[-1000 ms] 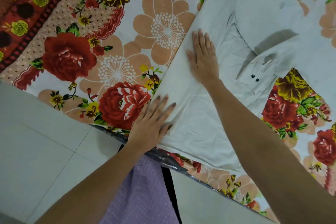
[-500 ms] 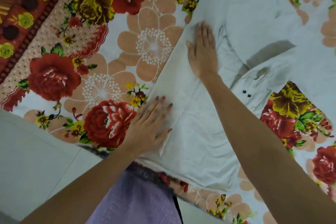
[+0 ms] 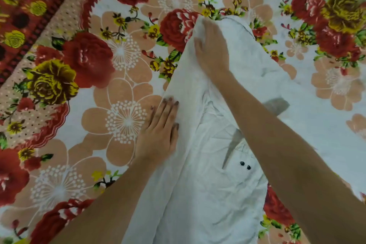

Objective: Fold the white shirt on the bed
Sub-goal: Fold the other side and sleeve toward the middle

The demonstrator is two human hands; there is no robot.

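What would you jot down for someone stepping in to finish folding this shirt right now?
Left hand: flat, palm down on the left folded edge of the white cotton shirt, holding nothing.
Right hand: flat, pressing the shirt's far end.
Shirt lies on the floral bedsheet; its cuff with two dark buttons is folded across the middle.
Done: left side and one sleeve folded in.
Left: the right side looks still spread out, so fold it in, then probably fold the shirt lengthwise.
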